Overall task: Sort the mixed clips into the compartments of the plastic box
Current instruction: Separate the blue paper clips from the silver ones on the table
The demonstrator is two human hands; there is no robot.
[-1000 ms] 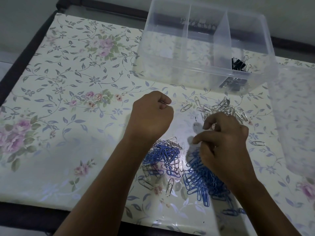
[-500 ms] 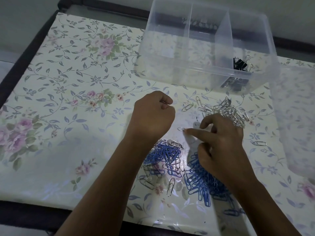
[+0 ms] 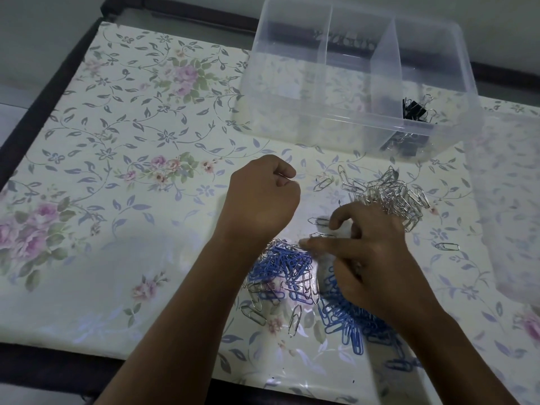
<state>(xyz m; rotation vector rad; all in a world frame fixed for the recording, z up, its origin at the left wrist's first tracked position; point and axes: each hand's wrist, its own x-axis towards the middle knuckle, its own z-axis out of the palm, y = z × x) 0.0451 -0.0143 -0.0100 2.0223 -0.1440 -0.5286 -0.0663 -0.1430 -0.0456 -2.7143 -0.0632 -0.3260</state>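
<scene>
The left hand (image 3: 260,200) is balled up tight with a thin silver wire clip (image 3: 285,177) peeking out, the right hand (image 3: 371,258) spreads loose, empty fingers over the heap of blue and silver paper clips (image 3: 289,267) on the flowery tablecloth (image 3: 117,141), and the see-through plastic box (image 3: 306,133) sits behind, with black binder clips (image 3: 415,109) in its right part.

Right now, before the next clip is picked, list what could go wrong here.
1. In the mixed heap of blue and silver wire paper clips the colours interlock; the right hand, at its edge, may drag out a wrong-coloured clip.
2. A thin silver wire clip pokes from the fist of the left hand and could slip out.
3. Loose blue paper clips lie near the floral table's front edge; the right forearm might sweep them off.
</scene>
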